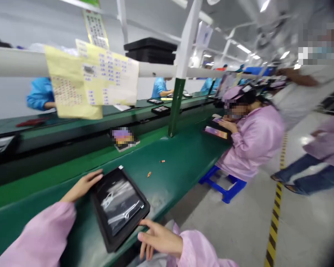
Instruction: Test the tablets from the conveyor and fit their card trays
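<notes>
A black tablet (118, 205) in a glossy plastic wrap lies on the green workbench (180, 163) in front of me. My left hand (82, 186) rests flat against the tablet's far left edge, fingers stretched out. My right hand (157, 237) sits at the tablet's near right corner, thumb touching the edge and the fingers loosely spread below the bench rim. Neither hand closes round the tablet. Both my sleeves are pink.
A dark conveyor (72, 142) with more tablets (160, 109) runs behind the bench. Yellow papers (91, 79) hang from a white rail. A co-worker in pink (253, 141) sits on a blue stool (224, 183) to the right; others stand on the aisle. Small orange bits (149, 174) lie on the bench.
</notes>
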The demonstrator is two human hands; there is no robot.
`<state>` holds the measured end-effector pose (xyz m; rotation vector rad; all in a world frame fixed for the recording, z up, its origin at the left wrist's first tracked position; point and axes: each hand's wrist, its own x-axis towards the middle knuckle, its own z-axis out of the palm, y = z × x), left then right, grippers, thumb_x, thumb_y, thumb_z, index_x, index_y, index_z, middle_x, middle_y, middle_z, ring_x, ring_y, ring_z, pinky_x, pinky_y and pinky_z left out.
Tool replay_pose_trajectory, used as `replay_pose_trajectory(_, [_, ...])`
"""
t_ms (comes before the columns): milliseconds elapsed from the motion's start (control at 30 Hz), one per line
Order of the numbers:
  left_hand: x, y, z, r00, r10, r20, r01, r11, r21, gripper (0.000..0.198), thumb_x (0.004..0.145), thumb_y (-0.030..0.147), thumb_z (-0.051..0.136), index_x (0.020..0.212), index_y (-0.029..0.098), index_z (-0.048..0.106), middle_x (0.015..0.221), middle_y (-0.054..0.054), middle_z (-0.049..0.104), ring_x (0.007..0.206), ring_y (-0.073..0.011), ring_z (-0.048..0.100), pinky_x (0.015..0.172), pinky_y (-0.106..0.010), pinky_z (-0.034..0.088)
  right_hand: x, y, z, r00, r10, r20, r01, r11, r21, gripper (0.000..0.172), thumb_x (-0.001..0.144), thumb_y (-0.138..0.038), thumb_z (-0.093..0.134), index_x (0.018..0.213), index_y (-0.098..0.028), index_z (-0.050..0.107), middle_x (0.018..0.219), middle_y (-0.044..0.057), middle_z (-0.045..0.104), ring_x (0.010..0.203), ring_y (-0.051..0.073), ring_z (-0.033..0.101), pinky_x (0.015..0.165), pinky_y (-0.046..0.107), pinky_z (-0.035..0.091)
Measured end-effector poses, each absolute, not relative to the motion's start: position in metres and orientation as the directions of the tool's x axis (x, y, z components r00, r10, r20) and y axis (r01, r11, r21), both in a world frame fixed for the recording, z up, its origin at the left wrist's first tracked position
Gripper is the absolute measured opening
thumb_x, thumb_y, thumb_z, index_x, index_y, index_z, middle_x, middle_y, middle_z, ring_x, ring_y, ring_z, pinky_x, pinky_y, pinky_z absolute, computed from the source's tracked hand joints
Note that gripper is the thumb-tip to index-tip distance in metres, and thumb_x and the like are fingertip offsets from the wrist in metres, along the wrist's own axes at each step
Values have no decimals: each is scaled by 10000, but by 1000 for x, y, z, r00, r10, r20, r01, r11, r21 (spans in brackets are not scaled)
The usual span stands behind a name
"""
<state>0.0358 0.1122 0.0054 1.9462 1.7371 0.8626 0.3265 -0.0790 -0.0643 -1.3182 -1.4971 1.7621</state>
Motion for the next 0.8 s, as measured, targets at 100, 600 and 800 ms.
replay_pose_trajectory(100, [45, 112, -6, -66, 979, 194, 843, -50, 535, 601, 780, 638, 435, 1090, 192, 690, 1264, -128, 620, 1198, -331, 526, 1056, -479, 373, 350, -81, -55, -285, 917, -281, 309, -189, -932, 650, 749, -752, 528, 944, -147, 664, 618, 44, 648, 561, 164, 605, 589, 303, 489])
replay_pose_trajectory(600, [80, 66, -39, -209, 908, 363, 952, 104, 289, 457, 916, 408, 395, 913, 80, 714, 1231, -211, 542, 1247, -364, 382, 1129, -497, 188, 308, 23, -79, -136, 977, 166, 504, 213, -837, 447, 946, -440, 345, 1144, -192, 659, 1047, 112, 665, 1009, 252, 531, 945, 423, 414])
replay_pose_trajectory(800, [80, 82, -37, -421, 868, 265, 805, 222, 551, 455, 907, 446, 399, 806, 100, 677, 1151, -225, 547, 1185, -406, 403, 1063, -571, 246, 298, 14, -85, -9, 980, 198, 533, 172, -829, 521, 977, -475, 260, 1196, -182, 631, 1094, 124, 635, 1008, 254, 501, 960, 432, 380])
